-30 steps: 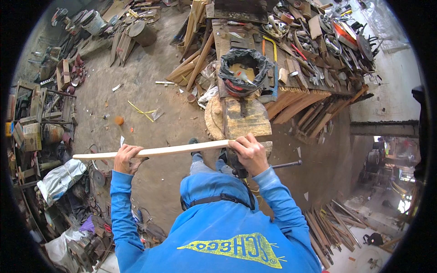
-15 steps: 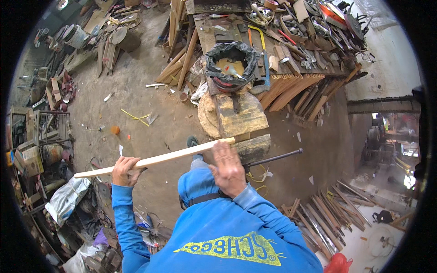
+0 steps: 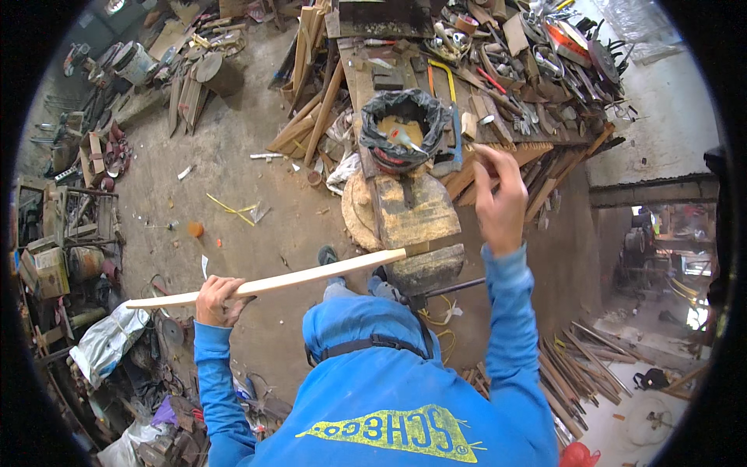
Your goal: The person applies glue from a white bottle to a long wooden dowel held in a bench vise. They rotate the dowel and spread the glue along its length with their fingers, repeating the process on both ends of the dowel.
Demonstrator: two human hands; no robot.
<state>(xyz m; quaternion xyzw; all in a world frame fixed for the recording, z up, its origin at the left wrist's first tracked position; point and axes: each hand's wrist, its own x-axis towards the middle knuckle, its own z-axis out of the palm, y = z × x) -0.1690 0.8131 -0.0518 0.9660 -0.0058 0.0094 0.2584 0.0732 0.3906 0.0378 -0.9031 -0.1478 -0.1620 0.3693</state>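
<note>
My left hand (image 3: 220,300) grips a long pale wooden stick (image 3: 311,275) near its left end. The stick runs to the right, and its far end rests on a dark block (image 3: 426,268) beside a round wooden stump (image 3: 412,210). My right hand (image 3: 499,196) is lifted off the stick and hangs over the edge of the cluttered workbench (image 3: 498,86), fingers loosely curled with nothing visible in them. A bucket lined with a black bag (image 3: 402,128) stands just left of that hand.
Wooden slats (image 3: 311,101) lean against the bench's left side. More sticks (image 3: 576,366) lie on the floor at lower right. Junk, boxes and metal parts (image 3: 70,233) crowd the left side. A dirt floor (image 3: 233,187) with small scraps lies ahead.
My right hand has let go of the stick and risen toward the workbench. The left hand still holds the stick, whose right end now rests on the block.
</note>
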